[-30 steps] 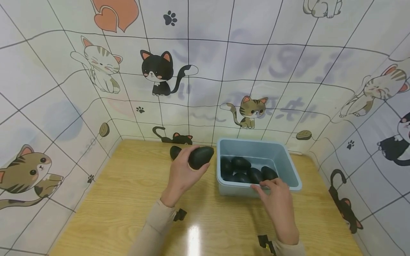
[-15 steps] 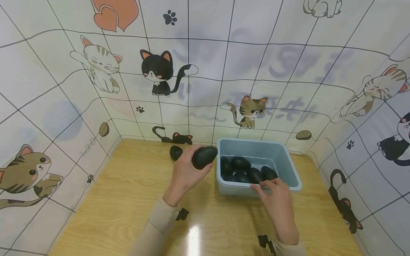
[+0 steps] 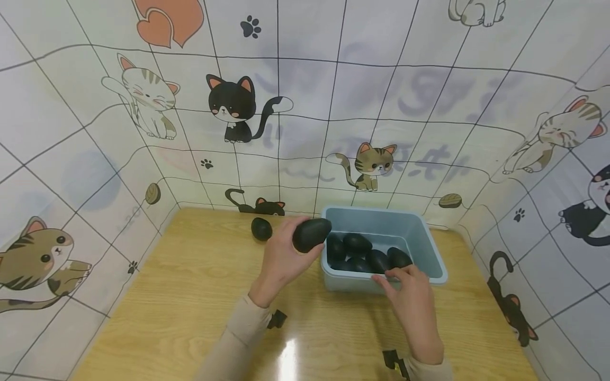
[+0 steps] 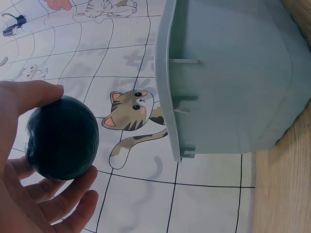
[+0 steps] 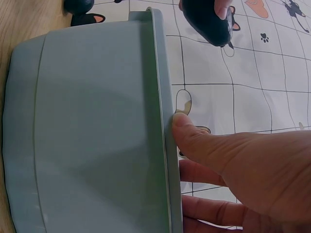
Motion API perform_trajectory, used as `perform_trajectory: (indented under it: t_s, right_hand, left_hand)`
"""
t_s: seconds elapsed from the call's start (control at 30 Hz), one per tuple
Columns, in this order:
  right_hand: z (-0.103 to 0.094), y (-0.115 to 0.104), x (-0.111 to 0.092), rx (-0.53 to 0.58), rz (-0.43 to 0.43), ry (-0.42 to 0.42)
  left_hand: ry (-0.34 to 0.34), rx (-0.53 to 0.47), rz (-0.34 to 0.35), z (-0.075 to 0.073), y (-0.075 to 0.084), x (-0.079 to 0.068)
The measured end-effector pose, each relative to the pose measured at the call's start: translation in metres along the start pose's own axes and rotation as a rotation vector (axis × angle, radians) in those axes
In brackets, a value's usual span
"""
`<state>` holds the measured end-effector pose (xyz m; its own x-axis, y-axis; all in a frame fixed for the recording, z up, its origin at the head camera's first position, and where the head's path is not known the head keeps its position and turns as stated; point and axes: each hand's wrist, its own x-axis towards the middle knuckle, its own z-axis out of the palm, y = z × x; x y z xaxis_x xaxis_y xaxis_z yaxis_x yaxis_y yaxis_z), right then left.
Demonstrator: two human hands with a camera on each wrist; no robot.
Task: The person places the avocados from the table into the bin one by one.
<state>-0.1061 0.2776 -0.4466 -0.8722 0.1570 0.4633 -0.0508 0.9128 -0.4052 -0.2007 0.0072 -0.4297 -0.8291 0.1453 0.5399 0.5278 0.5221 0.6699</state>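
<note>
A dark avocado (image 3: 312, 235) is gripped in my left hand (image 3: 284, 259), held up beside the left rim of the light blue plastic bin (image 3: 339, 273). In the left wrist view the thumb presses one side of this avocado (image 4: 63, 138) and the fingers curl under the other. My right hand (image 3: 413, 307) pinches the bin's front rim; the right wrist view has the thumb (image 5: 187, 127) on the outer side and the fingers past the rim. Several avocados (image 3: 357, 244) lie in the bin. One more avocado (image 3: 261, 229) rests on the table, left of my left hand.
The wooden table (image 3: 190, 296) runs back to a wall (image 3: 305, 106) covered with cat drawings and grid lines, with side walls at left and right. The bin stands near the back wall. Small black pieces (image 3: 277, 319) show beside both sleeves.
My left hand has moved right with the avocado, from over the table to the bin's left rim. The avocado on the table now shows fully. My right hand stays at the rim.
</note>
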Motion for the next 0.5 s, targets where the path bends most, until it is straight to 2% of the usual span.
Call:
perform_trajectory:
  t_s: [0.5]
  right_hand:
    - [0.001, 0.0, 0.0, 0.001, -0.041, 0.045]
  left_hand:
    - [-0.078, 0.056, 0.059, 0.01, 0.011, 0.008]
